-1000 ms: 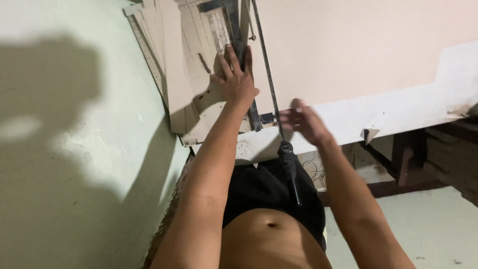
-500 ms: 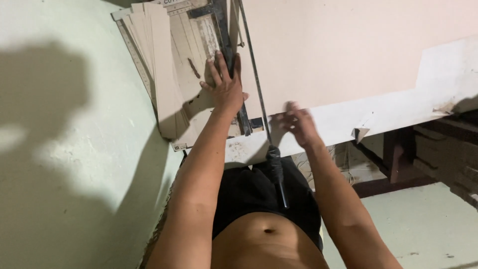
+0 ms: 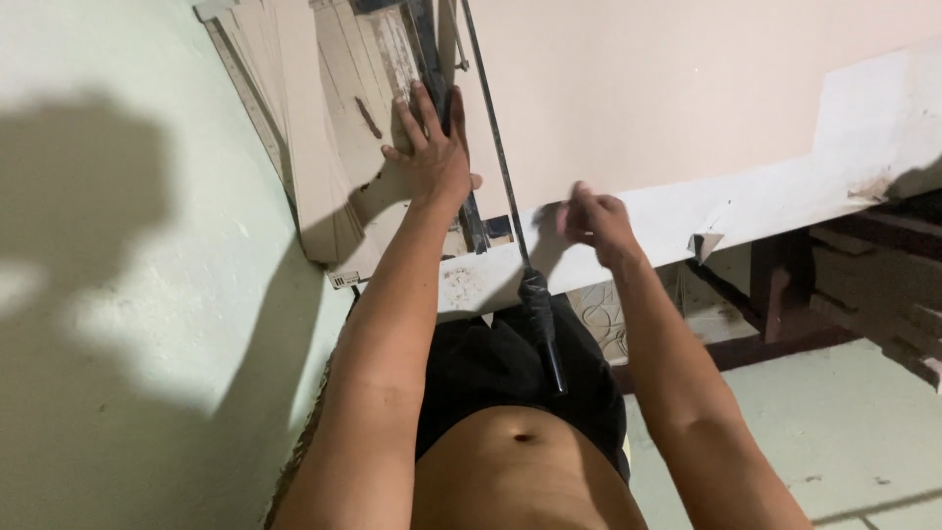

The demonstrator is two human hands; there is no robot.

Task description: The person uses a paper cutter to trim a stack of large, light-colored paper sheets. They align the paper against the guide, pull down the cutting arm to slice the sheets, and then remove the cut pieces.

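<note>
My left hand (image 3: 430,147) lies flat with fingers spread on the worn wooden base of a paper cutter (image 3: 378,69), pressing down beside its dark metal bar. The cutter's long blade arm (image 3: 491,137) runs toward me and ends in a black taped handle (image 3: 543,329) that hangs free over my lap. My right hand (image 3: 592,224) rests with curled fingers on the near edge of a large pale pink sheet (image 3: 667,88) lying on the white table (image 3: 775,211). A stack of cut beige strips (image 3: 294,118) lies left of my left hand.
A pale green wall (image 3: 137,294) stands close on the left. Dark wooden furniture legs (image 3: 785,294) show under the table at the right, above a light floor (image 3: 863,422). A torn corner (image 3: 706,243) hangs from the table's front edge.
The view has shifted a little, so the cutter sits higher in frame. My left hand stays pressed on the cutter base. My right hand has slid slightly along the sheet's near edge.
</note>
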